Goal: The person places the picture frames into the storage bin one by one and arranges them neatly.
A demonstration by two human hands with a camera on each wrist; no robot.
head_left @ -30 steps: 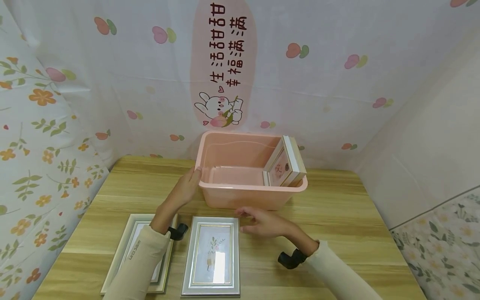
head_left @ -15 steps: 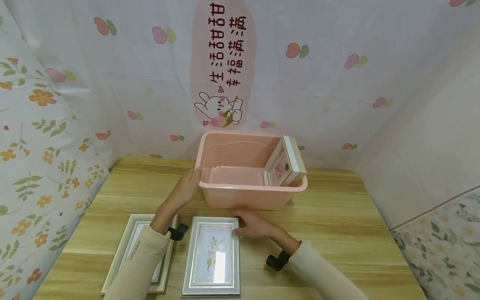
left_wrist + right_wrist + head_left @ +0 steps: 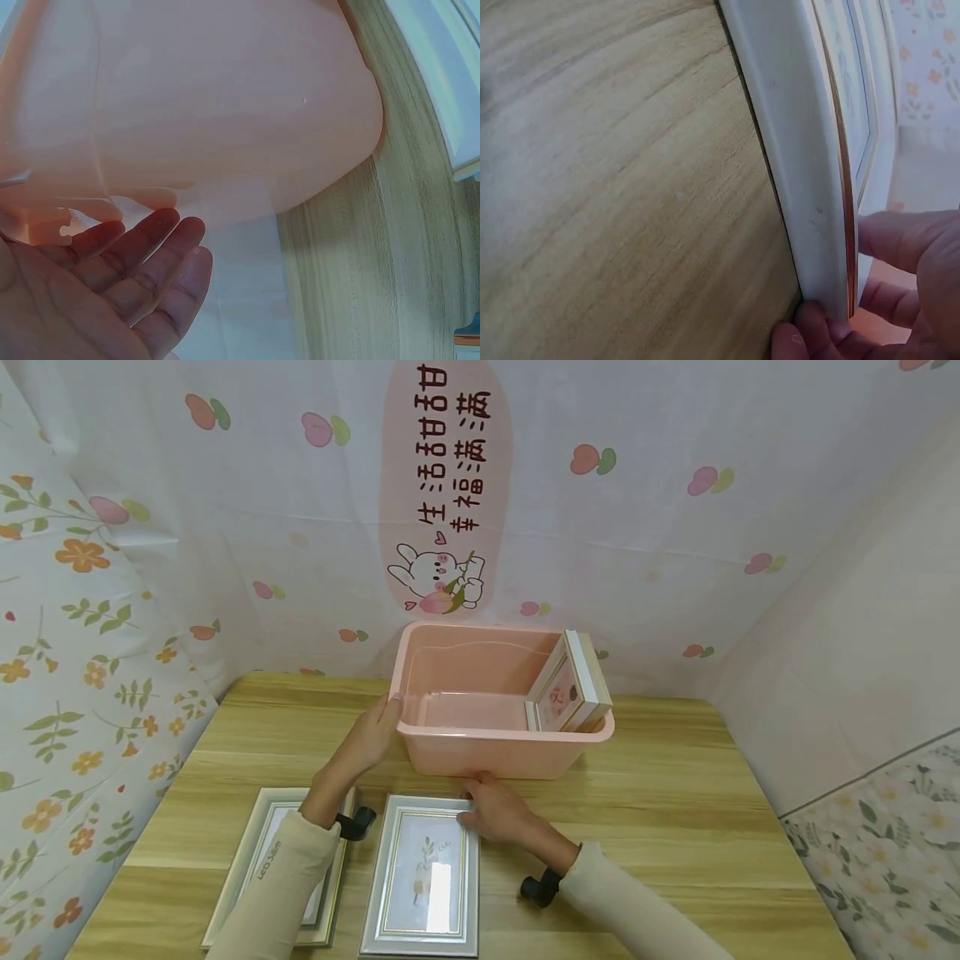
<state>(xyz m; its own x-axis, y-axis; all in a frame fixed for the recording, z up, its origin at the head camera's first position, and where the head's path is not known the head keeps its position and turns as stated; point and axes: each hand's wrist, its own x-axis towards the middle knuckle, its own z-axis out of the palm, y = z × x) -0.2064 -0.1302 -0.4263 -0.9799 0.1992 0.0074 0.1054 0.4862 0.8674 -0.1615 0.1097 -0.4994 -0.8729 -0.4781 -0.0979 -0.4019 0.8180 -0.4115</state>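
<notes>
In the head view my left hand [image 3: 369, 737] holds the near left corner of a pink plastic bin [image 3: 491, 758], thumb over the rim. The left wrist view shows its fingers [image 3: 154, 281] lightly bent against the bin's outer wall [image 3: 225, 112]. My right hand [image 3: 501, 814] grips the far right corner of a silver-white picture frame [image 3: 471, 893] lying just in front of the bin. Seen from the right wrist, the thumb [image 3: 889, 234] lies on the frame's face and the fingertips [image 3: 814, 322] curl round its edge [image 3: 795, 150].
Several frames [image 3: 588, 681] stand upright against the bin's right end. A larger cream frame [image 3: 251, 827] lies on the wooden table [image 3: 660, 827] at left, partly under my left sleeve [image 3: 281, 885]. Behind the bin hangs a printed cloth [image 3: 300, 527].
My right hand has moved left from beside the picture frame and taken hold of its far right corner. The frame has shifted very slightly. My left hand has stayed on the bin.
</notes>
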